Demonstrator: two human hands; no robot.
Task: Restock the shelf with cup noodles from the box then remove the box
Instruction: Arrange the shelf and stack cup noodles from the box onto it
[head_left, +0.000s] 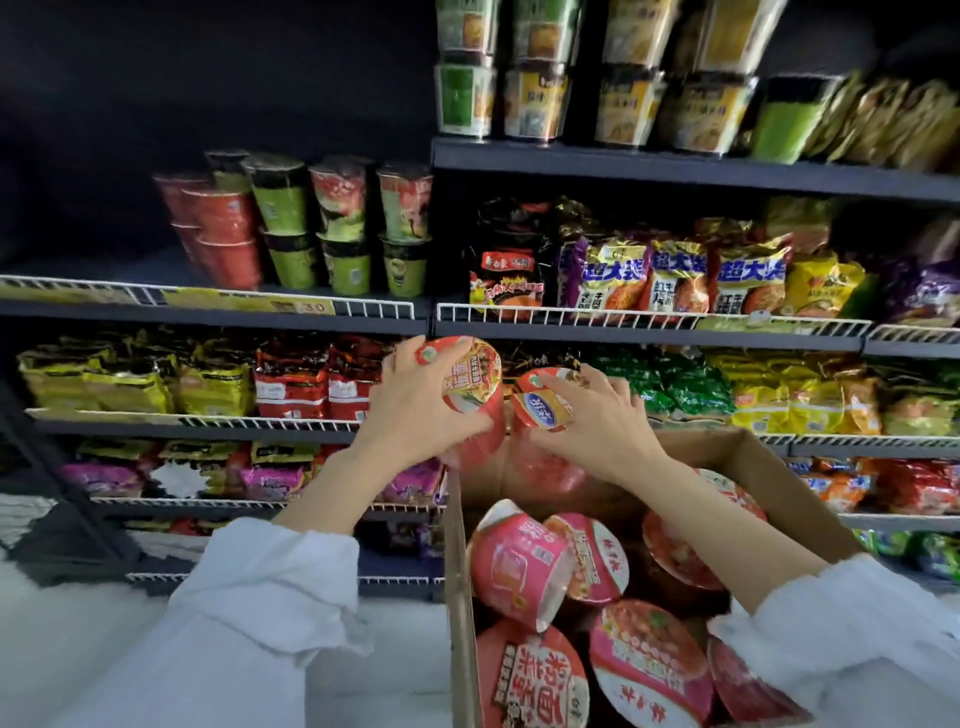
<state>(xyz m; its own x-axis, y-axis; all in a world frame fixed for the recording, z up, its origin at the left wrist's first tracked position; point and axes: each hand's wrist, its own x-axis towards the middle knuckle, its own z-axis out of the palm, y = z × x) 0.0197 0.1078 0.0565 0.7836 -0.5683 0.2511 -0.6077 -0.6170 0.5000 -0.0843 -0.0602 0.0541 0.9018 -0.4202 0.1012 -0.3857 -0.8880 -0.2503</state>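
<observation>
An open cardboard box (769, 467) stands at lower right, with several red and pink cup noodles (519, 564) lying in it. My left hand (415, 410) grips a red cup noodle (475, 384), lifted above the box's far left corner with its lid facing me. Beside it my right hand (597, 415) grips a second red cup noodle (545, 405), also raised over the box. The target shelf (208, 306) at upper left carries stacked red cups (223, 228) and green cups, with bare space to the left of them.
Wire-fronted shelves fill the view: bagged noodles (675, 275) on the middle right shelf, yellow and red packs (208, 384) below, more cups (535, 98) on the top shelf. A pale floor (78, 623) lies at lower left.
</observation>
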